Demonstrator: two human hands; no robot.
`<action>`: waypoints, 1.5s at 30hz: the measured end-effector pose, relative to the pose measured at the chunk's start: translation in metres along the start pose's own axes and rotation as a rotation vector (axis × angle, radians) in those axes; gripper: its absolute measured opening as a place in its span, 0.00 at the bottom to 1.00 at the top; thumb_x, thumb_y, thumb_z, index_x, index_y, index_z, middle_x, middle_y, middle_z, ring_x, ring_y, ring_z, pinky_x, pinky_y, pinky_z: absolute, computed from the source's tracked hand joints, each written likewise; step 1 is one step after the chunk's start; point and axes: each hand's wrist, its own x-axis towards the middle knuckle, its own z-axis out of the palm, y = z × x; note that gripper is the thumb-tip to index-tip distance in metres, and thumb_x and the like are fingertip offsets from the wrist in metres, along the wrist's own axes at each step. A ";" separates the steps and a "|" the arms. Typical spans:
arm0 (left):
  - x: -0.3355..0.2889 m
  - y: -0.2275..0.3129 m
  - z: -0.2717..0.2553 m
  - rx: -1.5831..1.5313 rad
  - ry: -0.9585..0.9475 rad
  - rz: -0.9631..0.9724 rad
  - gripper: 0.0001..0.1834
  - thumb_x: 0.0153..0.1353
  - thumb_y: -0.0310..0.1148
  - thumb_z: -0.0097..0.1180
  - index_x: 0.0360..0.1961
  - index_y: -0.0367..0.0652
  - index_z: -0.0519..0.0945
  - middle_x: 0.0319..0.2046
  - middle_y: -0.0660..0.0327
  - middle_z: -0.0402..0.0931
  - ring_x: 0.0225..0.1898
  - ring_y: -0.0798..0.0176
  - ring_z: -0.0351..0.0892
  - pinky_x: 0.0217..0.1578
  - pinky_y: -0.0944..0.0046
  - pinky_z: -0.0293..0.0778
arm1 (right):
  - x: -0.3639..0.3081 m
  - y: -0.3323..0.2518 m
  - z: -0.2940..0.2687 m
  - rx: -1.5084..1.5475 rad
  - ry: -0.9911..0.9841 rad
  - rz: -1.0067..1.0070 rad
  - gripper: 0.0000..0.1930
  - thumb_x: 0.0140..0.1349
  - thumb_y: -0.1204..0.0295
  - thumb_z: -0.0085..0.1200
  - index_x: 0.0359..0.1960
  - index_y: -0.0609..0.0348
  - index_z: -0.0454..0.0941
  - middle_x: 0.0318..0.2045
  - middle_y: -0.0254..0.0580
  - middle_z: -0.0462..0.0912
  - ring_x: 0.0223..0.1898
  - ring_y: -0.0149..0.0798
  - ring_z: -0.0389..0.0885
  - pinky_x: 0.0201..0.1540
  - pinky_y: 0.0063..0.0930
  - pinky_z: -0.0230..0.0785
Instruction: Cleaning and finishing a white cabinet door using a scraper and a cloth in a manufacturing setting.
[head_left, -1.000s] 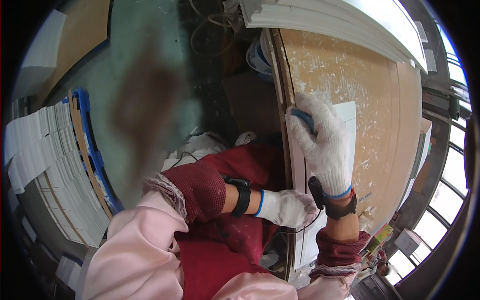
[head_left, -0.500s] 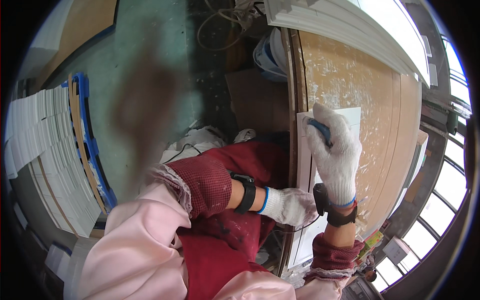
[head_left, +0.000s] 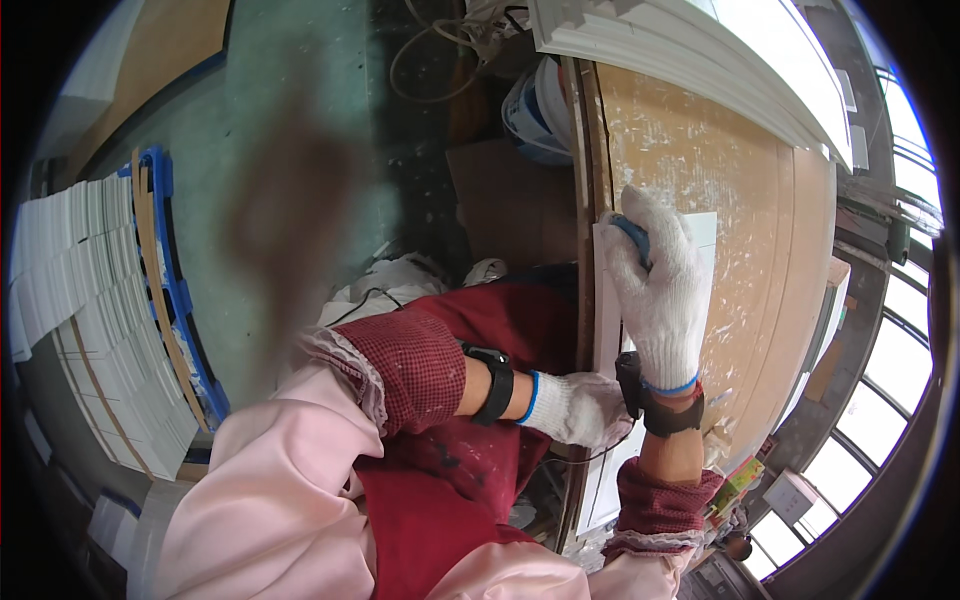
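A long white panel point(head_left: 607, 330) with thin grooves lies along the near edge of the workbench. My right hand point(head_left: 660, 285), in a white knit glove, is closed round a small dark blue block point(head_left: 632, 238) over the panel's far end. Its palm side is hidden, so whether the block touches the panel cannot be seen. My left hand point(head_left: 578, 408), gloved too, is at the panel's near edge with its fingers curled onto it. The fingertips are partly covered by the black band on my right wrist.
The paint-flecked brown workbench point(head_left: 720, 150) stretches to the right. White moulded panels point(head_left: 690, 50) are stacked at its far end. A white and blue bucket point(head_left: 535, 115) stands beside the bench. On the left, stacked white boards point(head_left: 100, 300) sit on a blue pallet point(head_left: 172, 270).
My right hand has slid a little away from me along the panel with the blue block in it. The left hand has stayed almost in place.
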 end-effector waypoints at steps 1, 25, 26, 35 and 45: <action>0.001 0.004 -0.006 0.040 0.005 0.021 0.11 0.66 0.37 0.44 0.36 0.41 0.74 0.35 0.59 0.77 0.41 0.58 0.75 0.48 0.61 0.72 | 0.000 0.000 0.000 0.021 -0.001 0.029 0.15 0.57 0.78 0.61 0.48 0.60 0.79 0.36 0.53 0.82 0.36 0.51 0.82 0.39 0.37 0.75; -0.007 0.033 -0.052 0.701 0.114 0.135 0.06 0.58 0.34 0.53 0.31 0.47 0.80 0.38 0.62 0.77 0.46 0.61 0.76 0.55 0.62 0.71 | -0.064 0.029 -0.056 0.562 0.138 0.656 0.18 0.62 0.79 0.57 0.54 0.69 0.75 0.42 0.47 0.85 0.40 0.31 0.83 0.34 0.19 0.76; -0.008 0.037 -0.063 0.607 0.078 0.066 0.07 0.58 0.34 0.54 0.34 0.45 0.81 0.41 0.61 0.78 0.48 0.60 0.76 0.58 0.61 0.70 | -0.069 0.031 -0.056 0.618 0.153 0.673 0.18 0.62 0.78 0.58 0.54 0.69 0.74 0.42 0.47 0.85 0.39 0.31 0.83 0.34 0.19 0.76; -0.007 0.032 -0.089 0.702 0.112 0.166 0.17 0.54 0.32 0.55 0.46 0.43 0.79 0.43 0.60 0.79 0.53 0.57 0.75 0.64 0.53 0.68 | -0.090 0.058 -0.057 0.684 0.255 0.663 0.27 0.59 0.75 0.64 0.60 0.67 0.71 0.55 0.47 0.77 0.46 0.33 0.80 0.40 0.24 0.77; -0.050 0.061 -0.123 0.309 -0.018 0.179 0.10 0.53 0.39 0.62 0.31 0.46 0.79 0.20 0.67 0.70 0.26 0.65 0.74 0.27 0.64 0.73 | -0.102 0.089 -0.074 0.478 0.368 0.829 0.22 0.60 0.73 0.62 0.56 0.65 0.75 0.47 0.43 0.81 0.32 0.25 0.78 0.31 0.19 0.73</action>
